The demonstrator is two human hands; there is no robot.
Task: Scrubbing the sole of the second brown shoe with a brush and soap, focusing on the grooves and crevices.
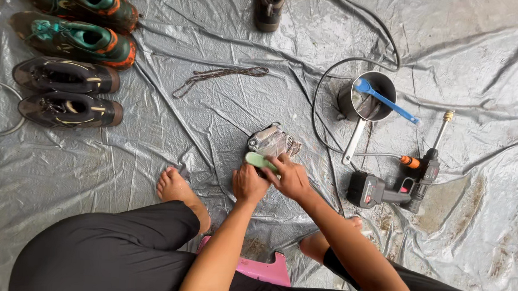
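Note:
A wet grey shoe (272, 141) lies on the grey plastic sheet (214, 115) in front of me. My left hand (249, 184) grips its near end. My right hand (291, 176) is closed around a light green brush (261, 161), pressed against the shoe next to the left hand. Both forearms reach forward from the bottom of the view, between my bare feet.
Two pairs of dirty shoes (73, 47) line the left side. A loose lace (215, 76) lies above the middle. A metal pot (367, 100) holding a blue spoon (387, 101) stands at right, with a cordless spray gun (398, 185) and hose. I sit on a pink stool (263, 270).

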